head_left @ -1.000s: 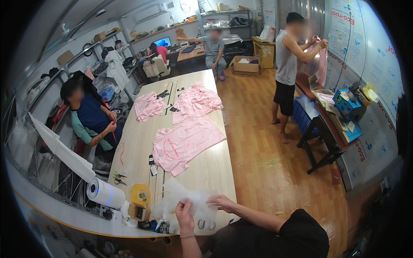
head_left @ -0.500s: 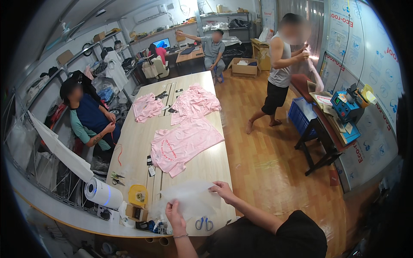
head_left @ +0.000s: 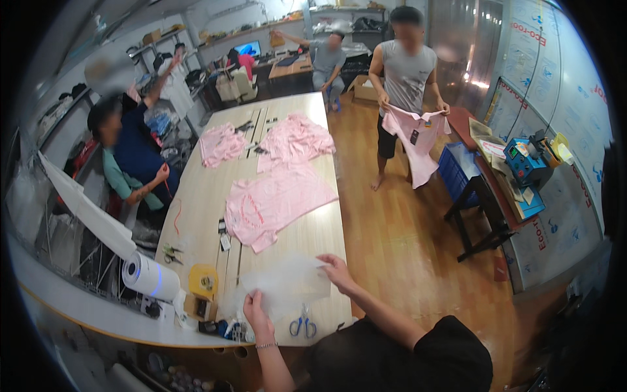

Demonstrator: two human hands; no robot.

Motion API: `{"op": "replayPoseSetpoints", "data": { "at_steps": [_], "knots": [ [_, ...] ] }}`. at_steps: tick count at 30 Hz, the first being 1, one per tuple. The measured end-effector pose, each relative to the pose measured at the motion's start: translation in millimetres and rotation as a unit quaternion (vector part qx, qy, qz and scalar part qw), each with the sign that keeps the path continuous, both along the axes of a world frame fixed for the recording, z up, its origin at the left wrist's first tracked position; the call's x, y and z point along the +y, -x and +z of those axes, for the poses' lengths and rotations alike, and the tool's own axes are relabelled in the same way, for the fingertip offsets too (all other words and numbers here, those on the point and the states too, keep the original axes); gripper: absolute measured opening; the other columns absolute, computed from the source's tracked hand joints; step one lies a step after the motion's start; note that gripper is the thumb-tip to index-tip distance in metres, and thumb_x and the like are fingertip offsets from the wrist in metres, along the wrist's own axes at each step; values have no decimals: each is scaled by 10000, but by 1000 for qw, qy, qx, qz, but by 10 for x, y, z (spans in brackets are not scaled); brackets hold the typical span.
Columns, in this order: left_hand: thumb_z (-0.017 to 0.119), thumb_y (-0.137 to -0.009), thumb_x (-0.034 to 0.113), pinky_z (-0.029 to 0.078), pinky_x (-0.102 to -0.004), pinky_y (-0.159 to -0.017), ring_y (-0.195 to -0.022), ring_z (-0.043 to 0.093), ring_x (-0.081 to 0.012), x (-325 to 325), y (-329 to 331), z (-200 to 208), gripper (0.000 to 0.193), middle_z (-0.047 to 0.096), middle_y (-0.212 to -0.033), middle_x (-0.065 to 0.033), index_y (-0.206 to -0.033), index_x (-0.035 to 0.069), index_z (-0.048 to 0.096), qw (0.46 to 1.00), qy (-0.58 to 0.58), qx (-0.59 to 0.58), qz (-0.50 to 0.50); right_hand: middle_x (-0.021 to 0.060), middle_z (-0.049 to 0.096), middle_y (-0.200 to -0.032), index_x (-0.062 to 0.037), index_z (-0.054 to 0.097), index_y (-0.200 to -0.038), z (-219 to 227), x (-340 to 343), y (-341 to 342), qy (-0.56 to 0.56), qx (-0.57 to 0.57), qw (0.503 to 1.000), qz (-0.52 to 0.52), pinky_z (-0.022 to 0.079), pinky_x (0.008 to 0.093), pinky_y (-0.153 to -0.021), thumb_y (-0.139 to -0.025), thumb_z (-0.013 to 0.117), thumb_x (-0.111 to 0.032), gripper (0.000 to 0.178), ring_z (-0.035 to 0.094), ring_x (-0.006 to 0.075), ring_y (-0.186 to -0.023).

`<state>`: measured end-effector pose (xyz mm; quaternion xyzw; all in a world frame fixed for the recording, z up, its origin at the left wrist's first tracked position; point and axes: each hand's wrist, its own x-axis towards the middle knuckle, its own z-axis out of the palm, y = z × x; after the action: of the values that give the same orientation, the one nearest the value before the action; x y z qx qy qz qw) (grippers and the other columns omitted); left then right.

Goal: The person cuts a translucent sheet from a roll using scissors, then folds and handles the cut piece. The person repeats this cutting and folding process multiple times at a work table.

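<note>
A translucent plastic sheet [head_left: 287, 281] is stretched above the near end of the table, one hand at either side of it. My left hand [head_left: 258, 316], with a bracelet at its wrist, pinches the sheet's lower left part. At the upper right corner my right hand [head_left: 338, 272] grips it between thumb and fingers. Blue-handled scissors [head_left: 302, 326] lie on the table just below the sheet. Beyond it, a pink shirt [head_left: 277, 202] with red lettering is spread flat, black tags [head_left: 224, 235] beside it.
More pink shirts [head_left: 297, 140] are heaped farther up the long table [head_left: 313, 235]. A yellow tape dispenser [head_left: 203, 282] and a white cylindrical device [head_left: 151, 277] stand at left. One person [head_left: 405, 72] holds a pink shirt [head_left: 418, 134] near a blue heat-press machine [head_left: 528, 160]; another [head_left: 134, 150] stands left.
The standing person at right has turned toward the table, holding the pink shirt spread out. The person at left has raised an arm. My hands still hold the sheet, almost unmoved.
</note>
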<state>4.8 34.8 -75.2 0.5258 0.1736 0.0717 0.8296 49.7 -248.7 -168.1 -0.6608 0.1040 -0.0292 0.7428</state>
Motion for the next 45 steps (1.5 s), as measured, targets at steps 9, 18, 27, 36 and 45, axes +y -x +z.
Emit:
{"op": "replayPoseSetpoints", "data": {
  "at_steps": [9,18,27,36,45],
  "knots": [
    [709,-1031,87,537,-264,-875,-951,658,-97,4,42,-55,84,729,-1051,-15,-1094,32,714,1000,1,31,5,149,749,-1222,38,695,-1287,421,-46,106,-38,6,999,12,562,329,-959,-942,625,-19,356,711,222,-1120],
    [748,-1007,93,539,-262,-847,-906,664,-79,80,-8,-418,86,747,-1026,0,-1070,34,740,999,-23,43,10,95,742,-1149,-4,693,-1246,420,32,187,-57,83,995,2,575,331,-922,-972,650,-59,283,709,186,-1092],
    [776,-999,102,533,-258,-837,-906,673,-86,93,106,-496,134,755,-1022,-24,-1086,4,750,997,-25,67,3,117,734,-1160,-6,653,-1242,218,92,267,-105,64,992,-18,595,349,-955,-985,617,-11,260,720,196,-1061],
    [814,-982,163,548,-286,-784,-872,667,-101,200,279,-1248,179,728,-991,3,-1106,44,764,981,-33,188,-25,111,719,-1163,-29,637,-1256,-379,-7,260,-80,68,994,-26,578,333,-867,-1033,587,-61,231,693,181,-1041],
    [816,-984,160,565,-303,-885,-980,701,-144,246,568,-2016,232,758,-1085,-55,-1150,8,759,972,-32,232,-4,69,704,-1144,-58,609,-1292,-568,-201,441,-73,99,992,-27,580,328,-865,-1068,609,-121,233,674,145,-1024]
  ]
}}
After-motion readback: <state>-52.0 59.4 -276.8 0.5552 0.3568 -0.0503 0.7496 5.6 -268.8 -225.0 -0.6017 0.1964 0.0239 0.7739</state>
